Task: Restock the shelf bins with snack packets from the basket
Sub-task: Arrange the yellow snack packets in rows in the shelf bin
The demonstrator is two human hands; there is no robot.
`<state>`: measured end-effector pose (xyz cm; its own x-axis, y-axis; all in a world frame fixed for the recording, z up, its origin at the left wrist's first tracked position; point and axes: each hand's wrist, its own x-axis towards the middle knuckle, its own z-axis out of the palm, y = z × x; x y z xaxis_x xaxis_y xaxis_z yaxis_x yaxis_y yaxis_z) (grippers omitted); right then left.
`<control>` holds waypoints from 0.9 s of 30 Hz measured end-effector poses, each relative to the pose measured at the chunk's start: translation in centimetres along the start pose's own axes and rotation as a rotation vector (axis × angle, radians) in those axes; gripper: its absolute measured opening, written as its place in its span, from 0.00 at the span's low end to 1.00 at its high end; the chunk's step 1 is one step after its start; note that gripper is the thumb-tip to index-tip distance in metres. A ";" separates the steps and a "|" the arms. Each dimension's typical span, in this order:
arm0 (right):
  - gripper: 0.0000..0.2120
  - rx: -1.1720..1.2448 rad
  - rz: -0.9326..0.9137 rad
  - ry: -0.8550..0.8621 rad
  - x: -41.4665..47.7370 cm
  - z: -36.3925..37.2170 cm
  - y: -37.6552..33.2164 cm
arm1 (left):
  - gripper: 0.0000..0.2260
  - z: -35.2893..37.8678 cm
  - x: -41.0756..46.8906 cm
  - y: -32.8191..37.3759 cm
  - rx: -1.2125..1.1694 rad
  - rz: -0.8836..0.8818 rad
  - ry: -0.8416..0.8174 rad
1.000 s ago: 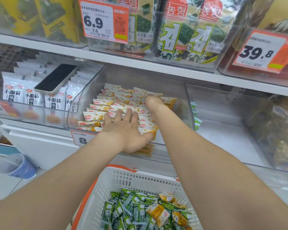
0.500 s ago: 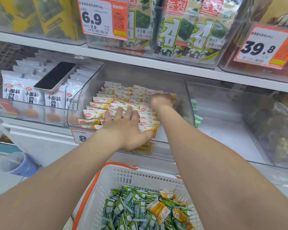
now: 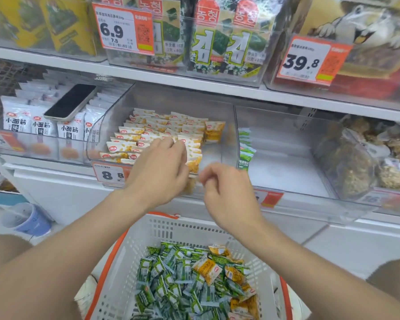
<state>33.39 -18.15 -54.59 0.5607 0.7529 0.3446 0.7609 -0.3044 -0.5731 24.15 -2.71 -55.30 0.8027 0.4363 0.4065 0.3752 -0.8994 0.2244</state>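
From the head camera, the left hand (image 3: pixel 158 167) lies on the front rows of yellow packets (image 3: pixel 148 130) in the middle clear bin (image 3: pixel 111 121), near the shelf's front edge. Its fingers bend down onto the packet tops, probably to keep the upright rows from toppling forward. Whether they pinch a packet I cannot tell. The right hand (image 3: pixel 225 190) hangs just in front of the bin's lip, motion-blurred, with its fingers loosely curled. No packet shows in it, so I judge it released.

The yellow packets are small, glossy pillow pouches with crimped ends. They stand on edge in tight files, which fits many in and shows each label. One pouch leans alone at the back right corner of the bin.

The bin is smooth, transparent plastic with a sloped front, so stock is visible and easy to reach. In the next bin to the right, a few green packets (image 3: pixel 245 148) stand against its left wall.

Below the shelf edge sits the basket (image 3: pixel 171 227), made of rigid white lattice plastic with an orange rim. It holds a loose heap of green pouches (image 3: pixel 171 280) with several yellow pouches (image 3: pixel 208 269) among them. That is the supply yet to be shelved.

To the left, a dark phone (image 3: pixel 71 101) rests flat on the matte white packets (image 3: pixel 42 125).
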 end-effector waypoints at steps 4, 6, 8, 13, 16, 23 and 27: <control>0.17 -0.136 0.084 -0.507 -4.9 0.8 5.5 | 0.04 0.5 -3.4 2.8 -0.170 0.135 -0.261; 0.18 -0.190 0.096 -0.746 -7.2 2.2 8.9 | 0.07 2.1 -5.3 4.2 -0.139 0.250 -0.568; 0.15 -0.292 0.100 -0.975 -9.3 3.7 11.9 | 0.10 3.9 -7.1 5.3 -0.092 0.318 -0.793; 0.11 -0.574 0.063 -1.371 -13.8 6.9 15.4 | 0.12 6.9 -10.1 6.7 0.080 0.408 -0.998; 0.04 -0.662 0.010 -1.447 -16.0 8.2 16.7 | 0.11 8.0 -10.5 7.1 0.169 0.468 -1.044; 0.12 -0.843 -0.165 -1.508 -19.3 10.4 18.2 | 0.07 9.6 -10.1 7.8 0.211 0.540 -1.032; 0.10 -0.805 -0.100 -1.408 -19.5 11.6 18.4 | 0.08 10.1 -9.8 7.9 0.228 0.546 -1.024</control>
<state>32.61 -31.70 -80.45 0.1192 0.5584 -0.8209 0.9924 -0.0930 0.0808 23.95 -14.38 -66.41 0.8410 -0.1395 -0.5227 -0.1420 -0.9892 0.0356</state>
